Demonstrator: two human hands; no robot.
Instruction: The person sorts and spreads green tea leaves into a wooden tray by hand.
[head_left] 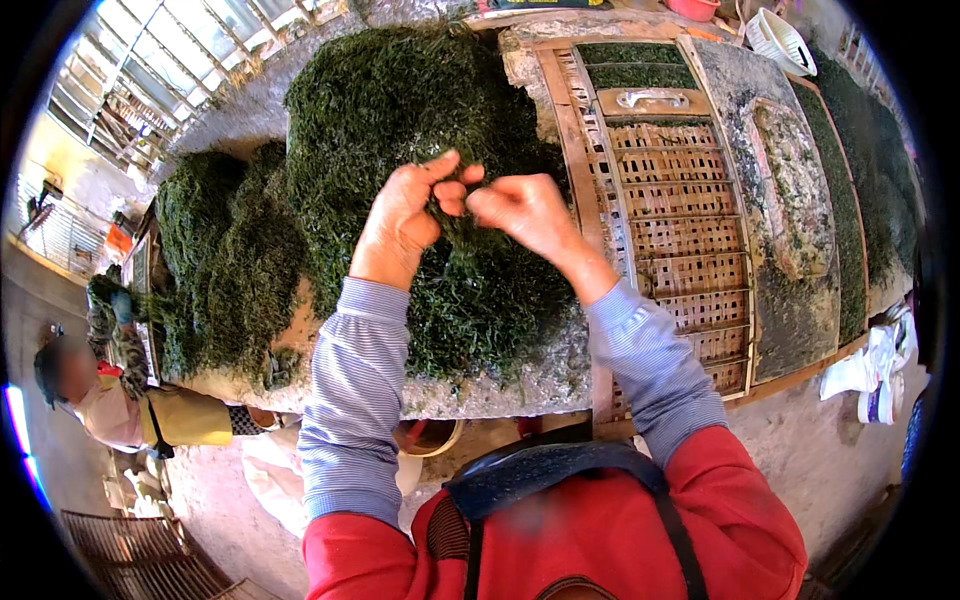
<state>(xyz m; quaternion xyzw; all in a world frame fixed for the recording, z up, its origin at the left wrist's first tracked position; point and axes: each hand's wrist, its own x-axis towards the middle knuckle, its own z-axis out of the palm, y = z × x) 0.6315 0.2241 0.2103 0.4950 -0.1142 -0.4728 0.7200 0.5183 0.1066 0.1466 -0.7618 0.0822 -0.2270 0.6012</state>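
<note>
A big heap of dark green, stringy seaweed covers the stone-like worktop in front of me. Over its middle my left hand is raised with fingers curled in, close beside my right hand. The fingers of both are bent toward each other around a small tuft of seaweed, which hangs down between them against the heap. My right thumb and fingers pinch together. Part of the tuft is hidden behind the fingers.
Right of the heap lies a wooden frame with a slatted lattice and a metal handle. Beyond it are a grey board and a white basket. More seaweed lies left, where another person stands.
</note>
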